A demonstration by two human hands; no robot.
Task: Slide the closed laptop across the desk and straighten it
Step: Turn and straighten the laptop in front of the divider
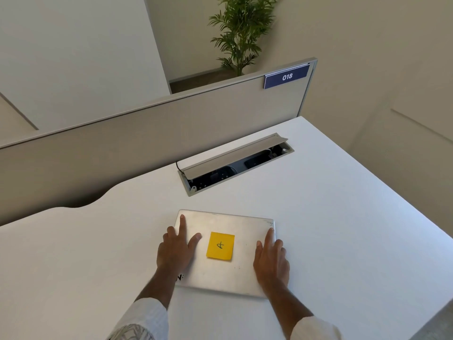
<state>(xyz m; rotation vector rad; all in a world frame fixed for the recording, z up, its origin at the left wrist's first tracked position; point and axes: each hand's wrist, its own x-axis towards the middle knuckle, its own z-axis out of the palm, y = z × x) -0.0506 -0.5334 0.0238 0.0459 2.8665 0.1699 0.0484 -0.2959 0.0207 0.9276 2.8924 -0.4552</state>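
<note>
Lying flat beneath both hands [175, 251], laptop [224, 268].

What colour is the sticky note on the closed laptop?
Yellow, with a dark pen mark; the sticky note shows in the head view.

White desk [343, 204] with wavy far edge, open cable hatch [235, 165] set in top, lid tilted up. Beige partition [147, 133] behind desk, blue tag [286, 76] reading 018 on right end. Potted palm [241, 33] beyond partition. Plain cream walls [73, 45]. Soft even light.
</note>
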